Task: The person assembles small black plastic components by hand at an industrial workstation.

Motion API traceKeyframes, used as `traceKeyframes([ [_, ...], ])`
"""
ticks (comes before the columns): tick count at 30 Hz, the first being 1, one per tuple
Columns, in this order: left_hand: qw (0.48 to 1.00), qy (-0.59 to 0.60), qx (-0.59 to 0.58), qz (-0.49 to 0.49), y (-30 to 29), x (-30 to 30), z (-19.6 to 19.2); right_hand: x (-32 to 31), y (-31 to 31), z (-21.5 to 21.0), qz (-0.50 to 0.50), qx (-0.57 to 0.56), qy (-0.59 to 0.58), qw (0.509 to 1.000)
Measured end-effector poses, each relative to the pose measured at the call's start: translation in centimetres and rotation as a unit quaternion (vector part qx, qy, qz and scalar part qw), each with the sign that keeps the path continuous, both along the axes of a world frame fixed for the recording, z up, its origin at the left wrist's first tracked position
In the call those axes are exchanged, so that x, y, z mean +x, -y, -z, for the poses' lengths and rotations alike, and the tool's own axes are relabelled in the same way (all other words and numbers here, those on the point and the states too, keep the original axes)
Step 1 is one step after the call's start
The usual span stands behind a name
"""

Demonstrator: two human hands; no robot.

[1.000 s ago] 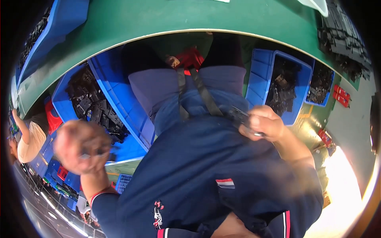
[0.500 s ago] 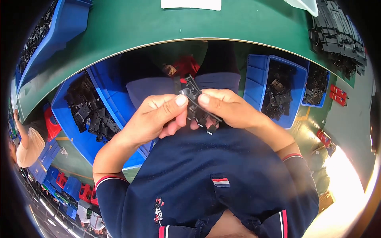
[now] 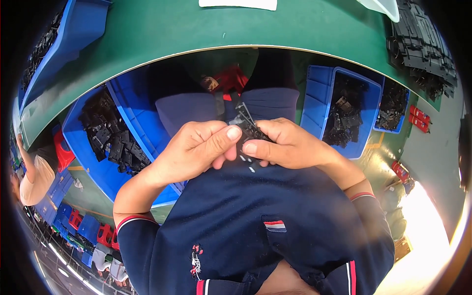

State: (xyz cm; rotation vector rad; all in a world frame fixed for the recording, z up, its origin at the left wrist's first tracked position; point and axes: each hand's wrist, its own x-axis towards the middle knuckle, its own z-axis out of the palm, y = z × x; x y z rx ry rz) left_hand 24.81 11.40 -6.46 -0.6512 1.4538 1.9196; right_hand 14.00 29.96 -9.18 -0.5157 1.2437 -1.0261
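A black part point(image 3: 247, 129) is held directly between the two hands, in front of the shirt and over the lap. Its near end is pinched by the left hand point(image 3: 199, 147), with the thumb laid on top; its opposite side is clasped by the right hand point(image 3: 290, 145), whose fingers are curled under it. Much of the part is covered by both grips, so its full shape cannot be told. To the left of the grip, dark pieces point(image 3: 117, 147) are contained in a blue bin point(image 3: 142, 125); to its right, similar contents are held by another blue crate point(image 3: 315, 98). Beyond the grip, a green table point(image 3: 236, 30) is seen.
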Motion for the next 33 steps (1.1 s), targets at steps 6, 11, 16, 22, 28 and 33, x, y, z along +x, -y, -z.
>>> traceKeyframes([
  [6, 0.926, 0.083, 0.343, -0.134, 0.3, 1.5, 0.3, -0.6, -1.3, 0.9, -0.067, -0.041, 0.213, 0.974],
  [11, 0.717, -0.369, 0.373, -0.459, 10.9, 6.6, -4.0, -1.4, -5.5, 0.6, 0.063, -0.144, 0.345, 0.925],
  [16, 0.866, -0.349, -0.124, -0.335, 6.4, 0.1, -4.0, -2.0, -4.5, 1.0, 0.136, -0.003, 0.300, 0.944],
  [22, 0.823, -0.398, -0.379, -0.143, 7.4, -13.7, -6.7, -1.0, -3.0, -0.7, 0.089, 0.023, 0.175, 0.980],
  [28, 0.732, -0.335, -0.592, -0.030, 10.9, -25.2, -6.1, -1.4, -4.3, -0.6, 0.115, -0.015, 0.136, 0.984],
  [33, 0.735, -0.266, -0.623, -0.019, 12.4, -28.4, -4.5, -1.8, -5.3, -0.6, 0.140, -0.025, 0.135, 0.980],
])
